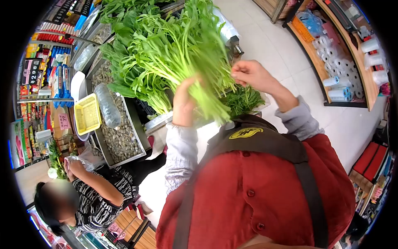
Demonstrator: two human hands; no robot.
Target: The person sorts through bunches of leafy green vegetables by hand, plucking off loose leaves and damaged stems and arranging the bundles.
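My left hand (185,97) is wrapped round the stems of a bunch of leafy greens (212,101). The pale cut ends point toward my apron, and the leaves fan out away from me, partly blurred. Just right of the bunch is my right hand (253,75), fingers curled with thumb and forefinger together; whatever they pinch, if anything, is too small to make out. Under and behind the held bunch lie more leafy greens (132,74) in a heap. Some finer, darker greens (244,101) sit below my right hand.
Left of the greens is a metal tray of shellfish (124,143) with a filled plastic bag (107,106) and a yellow basket (87,114). A person (99,186) in a patterned top handles a clear bag at lower left. Shelves with plastic rolls (338,62) stand at right.
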